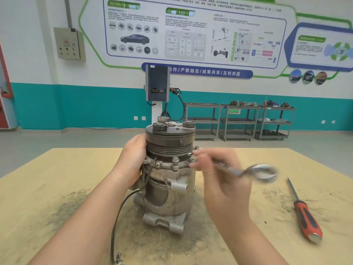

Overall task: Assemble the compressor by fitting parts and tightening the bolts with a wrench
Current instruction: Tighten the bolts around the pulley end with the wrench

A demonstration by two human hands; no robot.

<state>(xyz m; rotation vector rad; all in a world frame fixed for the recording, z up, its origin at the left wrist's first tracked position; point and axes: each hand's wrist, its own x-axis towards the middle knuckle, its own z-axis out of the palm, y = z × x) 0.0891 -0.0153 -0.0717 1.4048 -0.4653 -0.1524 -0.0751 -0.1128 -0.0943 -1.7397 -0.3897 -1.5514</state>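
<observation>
Compressor [168, 175] stands upright on the table [57, 178], pulley end up, a black cable [122, 207] trailing from it. Left hand [131, 159] grips its side below the pulley; right hand [219, 173], blurred, holds a wrench [248, 171] beside the bolts. A red-handled screwdriver [303, 213] lies well apart, right.

Grimy grey compressor [168, 176] stands upright on the wooden table [57, 188], its black grooved pulley [170, 144] on top; the blurred silver wrench [246, 171] sits level at its right flange, ring end outward.
</observation>
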